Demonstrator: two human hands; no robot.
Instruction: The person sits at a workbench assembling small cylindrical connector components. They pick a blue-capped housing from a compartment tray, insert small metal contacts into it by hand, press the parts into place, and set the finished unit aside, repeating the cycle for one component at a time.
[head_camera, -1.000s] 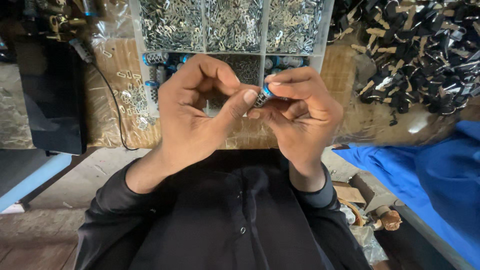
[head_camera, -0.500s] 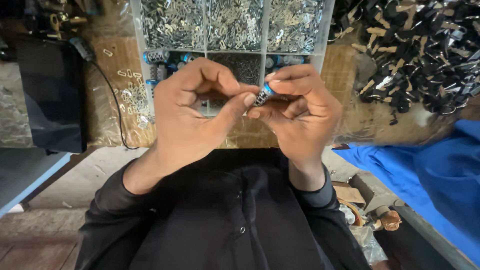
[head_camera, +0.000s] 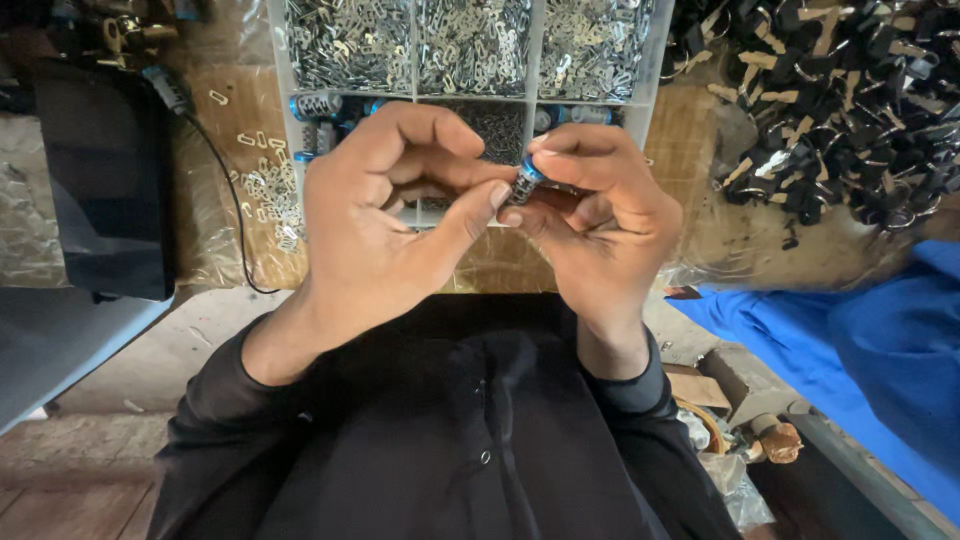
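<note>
left hand (head_camera: 385, 225) pinched on part (head_camera: 523, 184), thumb and fingers | right hand (head_camera: 600, 215) gripping same part from 3 o'clock | part at centre, over tray (head_camera: 655, 75) | black clips (head_camera: 840, 100) at 2 o'clock on worktop (head_camera: 215, 180)

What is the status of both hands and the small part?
Left hand and right hand both pinching small blue-capped metal cylinder. Held above clear compartment tray. Nothing in the way.

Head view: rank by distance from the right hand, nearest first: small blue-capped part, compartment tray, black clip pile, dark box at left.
1. small blue-capped part, pinched at the right hand's fingertips.
2. compartment tray, just above and behind it.
3. black clip pile, upper right.
4. dark box, far left, beyond the left hand.
</note>
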